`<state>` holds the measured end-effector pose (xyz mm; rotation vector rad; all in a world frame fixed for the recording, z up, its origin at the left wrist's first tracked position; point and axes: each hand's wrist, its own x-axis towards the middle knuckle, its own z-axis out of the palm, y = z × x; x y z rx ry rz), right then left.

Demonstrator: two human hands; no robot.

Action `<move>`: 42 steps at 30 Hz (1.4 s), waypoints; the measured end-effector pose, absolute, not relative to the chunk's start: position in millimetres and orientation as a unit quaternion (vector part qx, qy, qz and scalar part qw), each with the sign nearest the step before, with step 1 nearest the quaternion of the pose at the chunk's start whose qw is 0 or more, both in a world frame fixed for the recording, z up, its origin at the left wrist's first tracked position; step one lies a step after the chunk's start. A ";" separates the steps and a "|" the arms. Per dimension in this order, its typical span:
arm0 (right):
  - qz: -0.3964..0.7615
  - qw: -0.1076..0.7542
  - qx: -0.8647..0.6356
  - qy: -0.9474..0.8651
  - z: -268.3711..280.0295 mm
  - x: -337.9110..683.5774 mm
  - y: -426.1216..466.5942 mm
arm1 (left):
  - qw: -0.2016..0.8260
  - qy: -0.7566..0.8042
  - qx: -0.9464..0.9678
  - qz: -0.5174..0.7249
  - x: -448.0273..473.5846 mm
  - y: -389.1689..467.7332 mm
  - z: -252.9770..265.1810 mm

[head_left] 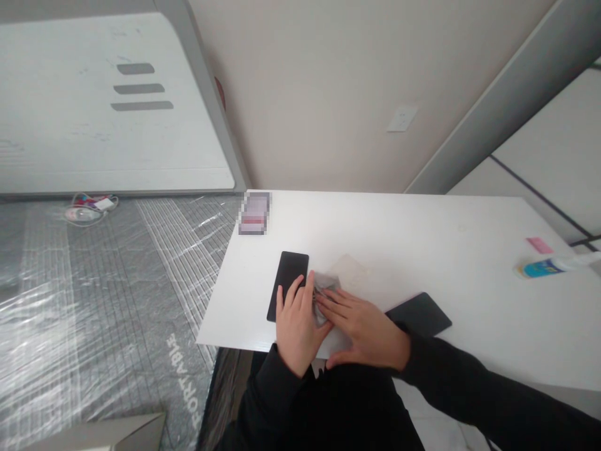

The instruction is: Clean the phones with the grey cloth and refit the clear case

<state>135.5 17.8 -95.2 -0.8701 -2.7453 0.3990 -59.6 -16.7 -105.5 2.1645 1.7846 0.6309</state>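
Note:
A flat black rectangle that looks like a smartphone [288, 266] lies near the left end of the white table [404, 244]. My left hand [300, 322] rests over its lower right part with the fingers spread. Beside the phone is a crumpled grey cloth or thin wrapping [327, 280], partly hidden under both hands. My right hand [369, 329] comes from the right, its fingers stretched flat across the grey material and the thumb held apart. Just behind it lies a thin, pale see-through sheet [350, 268]. A dark flat rectangular object [422, 313] lies close to my right wrist.
A pixelated pinkish pack [254, 214] stands at the table's back left corner. Toward the right end are a bottle with a blue label [542, 268] and a pink slip [539, 245]. Wrapped silvery material [117, 300] and a cable [89, 210] lie left of the table.

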 end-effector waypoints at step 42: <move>0.092 0.107 -0.343 -0.929 -94.9 154.1 27.6 | 0.099 0.615 0.753 0.214 -58.4 -22.1 -104.9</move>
